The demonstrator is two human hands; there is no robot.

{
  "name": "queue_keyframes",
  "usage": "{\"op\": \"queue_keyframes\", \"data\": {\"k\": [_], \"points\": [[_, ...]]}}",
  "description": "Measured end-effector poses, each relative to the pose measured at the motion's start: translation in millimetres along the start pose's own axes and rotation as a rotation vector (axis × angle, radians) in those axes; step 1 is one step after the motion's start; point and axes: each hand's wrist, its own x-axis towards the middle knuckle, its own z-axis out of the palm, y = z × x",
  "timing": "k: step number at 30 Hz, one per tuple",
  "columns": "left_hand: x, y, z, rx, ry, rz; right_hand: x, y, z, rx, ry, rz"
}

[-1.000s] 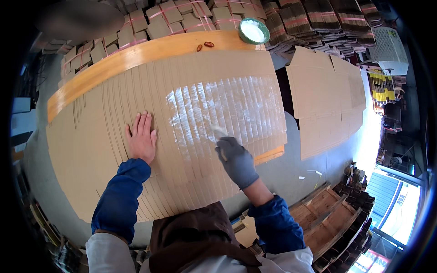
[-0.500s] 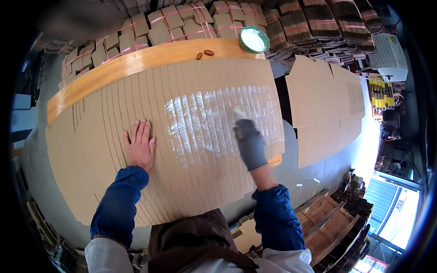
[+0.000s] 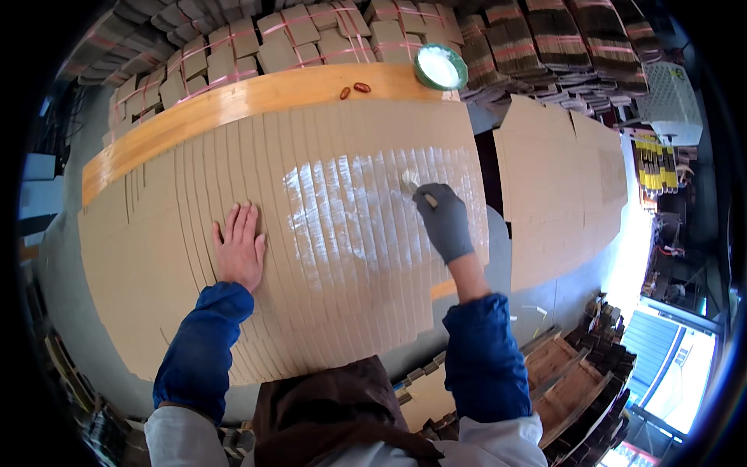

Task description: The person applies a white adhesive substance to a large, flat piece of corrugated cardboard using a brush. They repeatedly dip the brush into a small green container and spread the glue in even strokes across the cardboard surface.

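From my station I had the left hand [image 3: 241, 253] palm down on the cardboard [image 3: 156, 265], fingers somewhat spread, gripping nothing. The right hand [image 3: 447, 224], in a gray glove, was closed around the handle of a brush [image 3: 411, 180], its pale tip directed away from the body and to the left (I could not tell whether the bristles touched the surface or hung just over it). The cardboard lay on the orange table [image 3: 257, 90], overlapped so that its edges formed a row of narrow strips. A streaky, glossy white coat [image 3: 334, 202] covered part of those strips, to the right of the left hand; the brush tip was over its right half.

Near the table's far edge I noted a green bowl [image 3: 464, 71] with white paste [image 3: 437, 66] in it, and left of that two small brown objects [image 3: 362, 87]. Another sheet [image 3: 560, 187] lay apart, off to the right. Bundles [image 3: 311, 35] with pink bands stood beyond the table. The right sleeve [image 3: 489, 358] partly hid a wooden pallet [image 3: 556, 373].
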Motion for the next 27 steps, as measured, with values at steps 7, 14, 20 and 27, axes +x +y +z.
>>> {"op": "queue_keyframes", "data": {"k": [7, 14, 20, 27], "points": [[-0.3, 0.5, 2.8, 0.007, -0.036, -0.008, -28.5, 11.5, -13.7, 0.103, 0.019, 0.064], [1.1, 4.2, -1.1, 0.020, -0.048, -0.005, -83.9, 7.6, -35.6, 0.000, 0.034, -0.051], [0.7, 3.2, 4.7, 0.045, -0.045, -0.004, -107.8, 26.9, -57.4, 0.098, 0.073, 0.333], [-0.3, 0.9, 10.3, 0.060, -0.031, 0.015, -150.4, 14.3, -51.3, -0.089, -0.167, 0.052]]}}
